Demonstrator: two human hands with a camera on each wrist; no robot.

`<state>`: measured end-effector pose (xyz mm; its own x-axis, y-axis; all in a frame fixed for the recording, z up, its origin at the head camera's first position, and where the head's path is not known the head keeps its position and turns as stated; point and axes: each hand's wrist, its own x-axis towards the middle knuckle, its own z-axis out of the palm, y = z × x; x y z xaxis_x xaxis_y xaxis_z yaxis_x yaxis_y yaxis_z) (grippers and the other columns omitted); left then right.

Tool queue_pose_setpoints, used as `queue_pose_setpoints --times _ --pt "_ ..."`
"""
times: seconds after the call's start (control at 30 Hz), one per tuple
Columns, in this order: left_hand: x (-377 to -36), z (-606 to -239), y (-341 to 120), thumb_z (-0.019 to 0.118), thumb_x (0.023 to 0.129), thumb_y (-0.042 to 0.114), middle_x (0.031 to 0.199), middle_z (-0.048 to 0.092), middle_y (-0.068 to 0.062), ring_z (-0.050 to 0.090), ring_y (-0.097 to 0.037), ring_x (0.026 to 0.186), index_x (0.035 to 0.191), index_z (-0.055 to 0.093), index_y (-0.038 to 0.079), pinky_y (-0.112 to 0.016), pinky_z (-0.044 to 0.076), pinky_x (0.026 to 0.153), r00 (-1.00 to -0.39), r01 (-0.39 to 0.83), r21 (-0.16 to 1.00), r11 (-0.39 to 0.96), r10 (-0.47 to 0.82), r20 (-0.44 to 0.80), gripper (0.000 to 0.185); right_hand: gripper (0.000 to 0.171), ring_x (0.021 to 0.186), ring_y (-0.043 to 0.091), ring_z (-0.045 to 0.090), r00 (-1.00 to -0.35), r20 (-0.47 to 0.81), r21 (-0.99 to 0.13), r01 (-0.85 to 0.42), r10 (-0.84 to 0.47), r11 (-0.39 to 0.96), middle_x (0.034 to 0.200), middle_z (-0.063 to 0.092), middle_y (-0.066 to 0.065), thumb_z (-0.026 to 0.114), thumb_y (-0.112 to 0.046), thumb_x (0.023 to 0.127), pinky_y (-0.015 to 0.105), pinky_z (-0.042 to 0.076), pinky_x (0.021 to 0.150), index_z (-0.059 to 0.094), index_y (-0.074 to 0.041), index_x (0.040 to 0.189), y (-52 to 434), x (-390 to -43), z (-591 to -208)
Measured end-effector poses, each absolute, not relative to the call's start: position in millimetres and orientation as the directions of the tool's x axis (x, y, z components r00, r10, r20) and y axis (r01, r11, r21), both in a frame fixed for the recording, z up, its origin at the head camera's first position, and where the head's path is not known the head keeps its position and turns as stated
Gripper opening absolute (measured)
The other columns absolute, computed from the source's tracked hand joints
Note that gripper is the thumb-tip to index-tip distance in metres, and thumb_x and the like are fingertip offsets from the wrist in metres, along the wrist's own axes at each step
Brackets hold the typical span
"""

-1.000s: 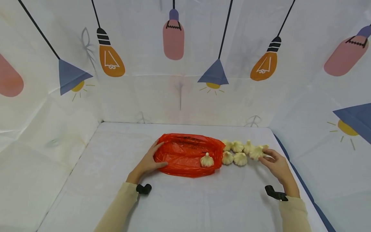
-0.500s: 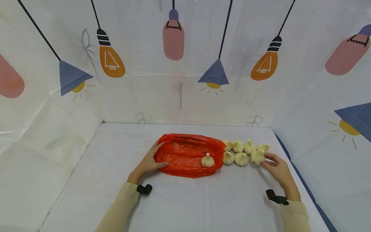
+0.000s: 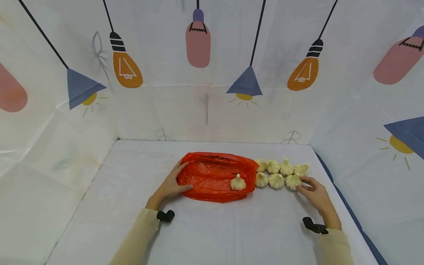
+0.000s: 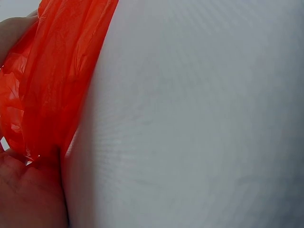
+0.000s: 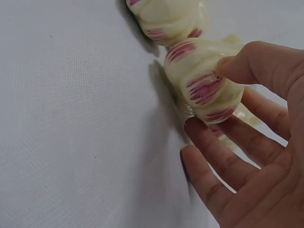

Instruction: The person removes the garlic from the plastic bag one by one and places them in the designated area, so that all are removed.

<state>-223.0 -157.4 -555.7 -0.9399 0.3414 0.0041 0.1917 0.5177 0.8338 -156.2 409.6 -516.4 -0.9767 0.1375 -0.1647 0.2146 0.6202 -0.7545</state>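
Observation:
A red plastic bag lies on the table with one garlic bulb resting on its right part. My left hand holds the bag's left end, thumb in front and fingers behind; red film fills the space between them in the left wrist view. At the right, my right hand pinches a garlic bulb at the end of the front row. The right wrist view shows the thumb on top of this bulb, which has purple streaks, and fingers beneath it.
Several more garlic bulbs stand in two rows right of the bag, among them a back-row bulb and a front-row bulb. The white table ends at a blue strip on the right. A printed white sheet surrounds it.
My right hand has brought its garlic bulb down and slightly nearer, from in front of the back row to the end of the front row. My left hand stays on the bag.

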Motion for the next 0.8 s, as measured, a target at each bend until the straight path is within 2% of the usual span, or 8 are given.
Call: queue_pose_setpoints --times 0.1,0.23,0.4,0.6,0.7,0.8 --pt "-223.0 -555.2 -157.2 0.084 0.082 0.042 0.174 0.008 -0.008 0.015 -0.040 0.158 0.162 0.033 0.020 -0.069 0.025 0.120 -0.941 0.183 0.836 0.518 0.338 -0.003 0.097 0.072 0.115 0.010 0.061 -0.977 -0.163 -0.758 0.214 0.139 0.616 0.156 0.043 0.027 0.069 -0.048 0.097 0.015 0.050 0.079 0.046 -0.004 0.149 408.8 -156.3 -516.3" --pt "-222.7 -554.3 -156.7 0.084 0.082 0.041 0.174 0.008 -0.008 0.015 -0.040 0.158 0.162 0.033 0.020 -0.069 0.025 0.120 -0.941 0.183 0.838 0.514 0.338 -0.001 0.097 0.073 0.108 -0.001 0.058 -0.977 -0.162 -0.765 0.214 0.140 0.607 0.156 0.043 0.027 0.070 -0.048 0.096 0.012 0.049 0.078 0.046 -0.004 0.149 407.0 -155.2 -515.4" --pt "-222.5 -553.4 -155.8 0.084 0.082 0.042 0.175 0.008 -0.006 0.015 -0.039 0.158 0.162 0.032 0.022 -0.069 0.026 0.120 -0.944 0.168 0.839 0.517 0.331 -0.015 0.098 0.071 0.112 0.004 0.059 -0.980 -0.156 -0.775 0.199 0.124 0.600 0.156 0.042 0.027 0.071 -0.046 0.097 0.011 0.049 0.079 0.045 -0.005 0.149 404.6 -152.7 -515.1" --pt "-222.1 -553.1 -155.5 0.085 0.081 0.040 0.175 0.009 -0.006 0.015 -0.039 0.159 0.162 0.033 0.023 -0.069 0.026 0.120 -0.945 0.167 0.841 0.514 0.325 -0.011 0.098 0.071 0.108 -0.004 0.056 -0.981 -0.163 -0.773 0.196 0.109 0.603 0.155 0.043 0.026 0.071 -0.046 0.096 0.010 0.048 0.078 0.045 -0.007 0.150 403.9 -151.3 -513.4" --pt "-222.2 -553.9 -155.8 0.085 0.081 0.041 0.174 0.009 -0.007 0.014 -0.039 0.159 0.162 0.033 0.023 -0.069 0.025 0.120 -0.945 0.170 0.839 0.517 0.326 -0.009 0.098 0.071 0.113 0.013 0.064 -0.982 -0.157 -0.759 0.188 0.105 0.624 0.155 0.043 0.026 0.070 -0.046 0.097 0.015 0.051 0.080 0.045 -0.006 0.150 404.2 -151.4 -511.8" --pt "-222.3 -554.7 -156.3 0.085 0.081 0.041 0.175 0.008 -0.006 0.014 -0.039 0.159 0.162 0.032 0.023 -0.069 0.025 0.120 -0.945 0.166 0.839 0.518 0.326 -0.014 0.099 0.073 0.126 0.040 0.060 -0.984 -0.153 -0.735 0.177 0.094 0.654 0.155 0.042 0.028 0.069 -0.047 0.097 0.031 0.058 0.088 0.044 -0.006 0.151 404.1 -151.0 -509.7"
